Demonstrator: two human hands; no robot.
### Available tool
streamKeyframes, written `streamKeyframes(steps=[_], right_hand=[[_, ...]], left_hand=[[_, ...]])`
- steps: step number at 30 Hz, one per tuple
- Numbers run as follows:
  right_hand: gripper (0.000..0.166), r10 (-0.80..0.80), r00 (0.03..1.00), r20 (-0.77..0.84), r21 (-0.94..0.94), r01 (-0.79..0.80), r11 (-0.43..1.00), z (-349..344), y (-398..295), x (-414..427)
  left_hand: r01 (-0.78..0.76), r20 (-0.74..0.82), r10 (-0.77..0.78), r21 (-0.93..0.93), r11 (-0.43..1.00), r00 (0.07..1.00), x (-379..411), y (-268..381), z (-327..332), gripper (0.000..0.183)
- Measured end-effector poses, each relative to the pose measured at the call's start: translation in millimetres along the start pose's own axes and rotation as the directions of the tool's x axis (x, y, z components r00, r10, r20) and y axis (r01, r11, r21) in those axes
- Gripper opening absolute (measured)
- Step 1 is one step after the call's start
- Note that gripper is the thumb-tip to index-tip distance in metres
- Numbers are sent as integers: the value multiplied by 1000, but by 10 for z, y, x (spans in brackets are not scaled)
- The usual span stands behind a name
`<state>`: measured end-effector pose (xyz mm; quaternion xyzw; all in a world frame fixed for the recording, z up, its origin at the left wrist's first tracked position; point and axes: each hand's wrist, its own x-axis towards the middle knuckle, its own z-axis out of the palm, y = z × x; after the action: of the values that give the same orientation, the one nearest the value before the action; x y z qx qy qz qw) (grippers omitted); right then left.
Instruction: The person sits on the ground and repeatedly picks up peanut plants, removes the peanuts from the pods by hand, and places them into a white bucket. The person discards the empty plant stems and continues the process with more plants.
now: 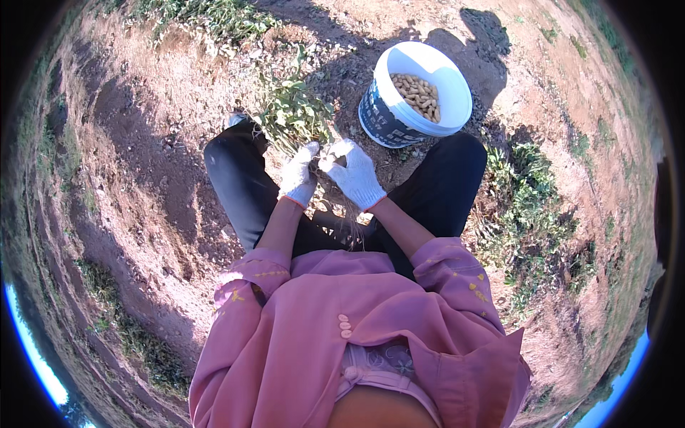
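A leafy green peanut plant (299,115) lies between the knees, its stems and roots reaching my gloved hands. My left hand (299,174), in a white knit glove, is closed around the plant's lower stems. Close beside it, my right hand (350,171), gloved the same way, has its thumb and fingers bent at the roots; whether it grips a pod cannot be told. Thin roots (350,224) hang below the hands. Beyond my right hand stands a white plastic bucket (455,101) with a dark printed band, partly filled with peanuts in the shell (417,93).
Pulled plants lie in a heap (206,18) at the upper left and in another pile (527,214) right of the right knee. Around them is reddish bare soil (160,214) with furrows and rows of low plants (136,337) at the left.
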<state>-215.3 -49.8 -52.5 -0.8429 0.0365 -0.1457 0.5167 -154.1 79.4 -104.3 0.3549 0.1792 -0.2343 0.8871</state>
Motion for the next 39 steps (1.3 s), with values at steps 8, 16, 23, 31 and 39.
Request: streamKeyframes(steps=[8,16,23,31,39], right_hand=[[16,365,916,-166,599,-200,775,-394,-266,400],[42,363,918,159,186,-389,902,-575,168,674],[47,398,856,329,254,-486,836,28,248,766],[59,497,867,26,-107,-492,864,-30,318,781],[57,299,760,578,209,-491,846,36,106,825]], left_hand=[[94,28,-94,0,996,995,-24,117,63,24],[58,196,-69,61,996,978,-42,130,47,26],[37,219,-69,146,989,973,33,77,-68,40],[20,176,-76,301,953,981,-48,142,53,49],[254,-98,-238,228,940,966,120,127,7,15]])
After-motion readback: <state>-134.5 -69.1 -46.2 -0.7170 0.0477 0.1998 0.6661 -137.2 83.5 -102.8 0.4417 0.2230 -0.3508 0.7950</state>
